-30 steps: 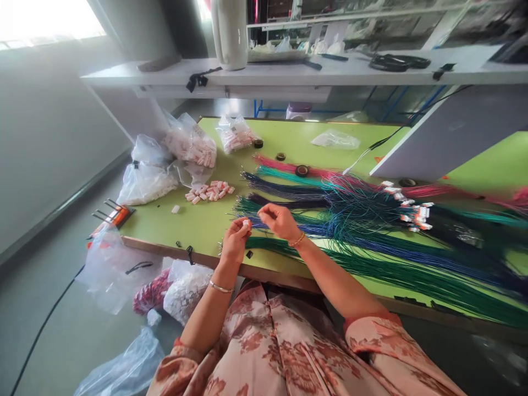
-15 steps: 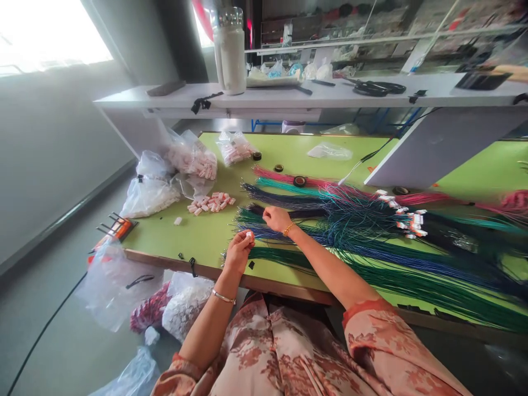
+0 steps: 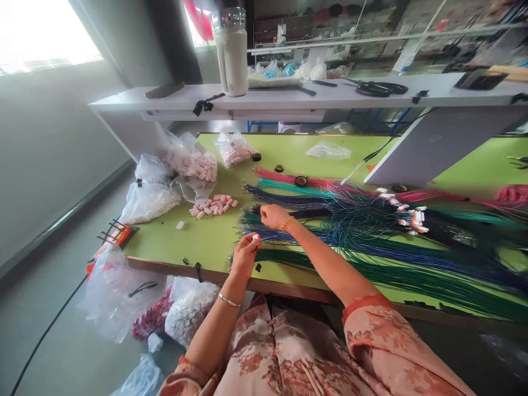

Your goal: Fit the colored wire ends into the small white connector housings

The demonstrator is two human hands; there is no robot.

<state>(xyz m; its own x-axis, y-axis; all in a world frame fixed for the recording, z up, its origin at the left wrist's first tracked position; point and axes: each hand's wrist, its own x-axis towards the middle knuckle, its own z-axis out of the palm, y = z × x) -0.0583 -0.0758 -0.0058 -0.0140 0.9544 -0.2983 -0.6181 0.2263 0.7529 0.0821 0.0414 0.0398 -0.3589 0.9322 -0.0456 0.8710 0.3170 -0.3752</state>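
Note:
Between the thumb and fingers of my left hand point(image 3: 244, 257) is a small white-and-orange connector housing point(image 3: 256, 239), held above the front part of the bench. My right hand point(image 3: 274, 216) is closed over the left ends of the dark wires point(image 3: 305, 213), its fingertips pinched together; whatever they hold is too small to make out. Bundles of blue wires point(image 3: 297, 235) and green wires point(image 3: 297, 257) lie close by, below that hand. A pile of loose pink-and-white housings point(image 3: 214, 205) lies to the left, with one white piece point(image 3: 180, 225) apart from it.
Bags of housings point(image 3: 192, 162) stand at the back left. Black tape rolls point(image 3: 301, 181) sit among pink wires. Wired connectors point(image 3: 412, 218) cluster at right. A raised shelf point(image 3: 280, 99) spans the bench point(image 3: 165, 239). An orange pronged fixture point(image 3: 113, 239) juts from the left edge.
My left hand has shifted slightly right and down with the connector housing. My right hand has moved a little left over the dark wire ends. The view has shifted slightly.

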